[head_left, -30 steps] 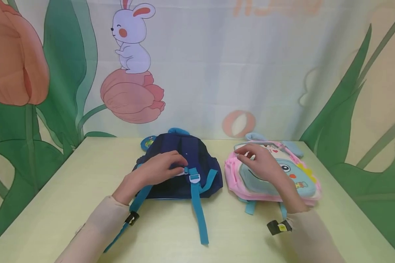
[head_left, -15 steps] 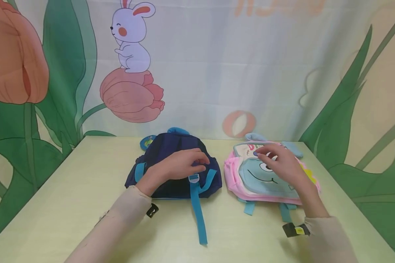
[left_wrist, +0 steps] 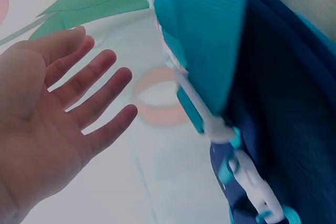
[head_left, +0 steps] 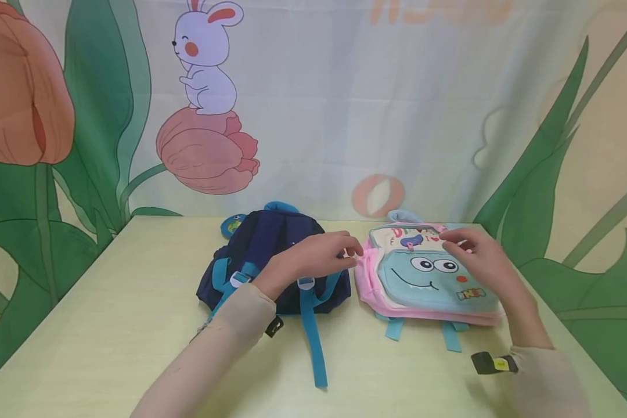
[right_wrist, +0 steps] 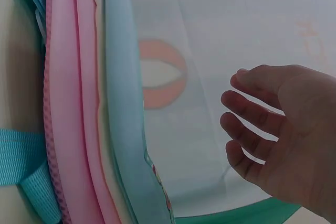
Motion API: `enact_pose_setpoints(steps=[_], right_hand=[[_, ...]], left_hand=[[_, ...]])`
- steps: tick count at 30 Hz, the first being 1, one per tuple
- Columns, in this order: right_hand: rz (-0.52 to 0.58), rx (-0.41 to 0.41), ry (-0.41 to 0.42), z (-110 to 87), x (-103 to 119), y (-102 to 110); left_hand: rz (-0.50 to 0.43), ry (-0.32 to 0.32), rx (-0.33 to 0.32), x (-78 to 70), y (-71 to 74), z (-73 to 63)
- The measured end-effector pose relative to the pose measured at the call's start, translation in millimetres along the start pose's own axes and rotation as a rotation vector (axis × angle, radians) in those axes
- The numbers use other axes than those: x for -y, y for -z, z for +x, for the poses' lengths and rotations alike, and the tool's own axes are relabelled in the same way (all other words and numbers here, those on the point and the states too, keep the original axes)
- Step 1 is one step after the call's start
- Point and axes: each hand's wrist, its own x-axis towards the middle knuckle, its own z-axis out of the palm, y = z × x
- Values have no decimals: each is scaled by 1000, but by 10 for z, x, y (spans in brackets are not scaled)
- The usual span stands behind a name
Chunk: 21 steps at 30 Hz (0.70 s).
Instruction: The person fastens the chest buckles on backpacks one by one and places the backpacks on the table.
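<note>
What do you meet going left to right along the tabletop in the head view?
Navy backpack → left hand → pink backpack → right hand.

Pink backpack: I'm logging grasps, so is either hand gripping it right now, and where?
Neither. The left hand and right hand are open with fingers spread, clear of the pink backpack and holding nothing.
</note>
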Motion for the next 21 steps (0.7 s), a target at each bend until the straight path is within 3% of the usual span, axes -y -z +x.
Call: enact_pose_setpoints(steps=[9,21], right_hand=[[3,28,-64,32,-231,86],[42,68,-174,1,-671,54]], left_hand=[[-51,-3,67,-126,-105,240],[-90,59,93,-189,-425,444]])
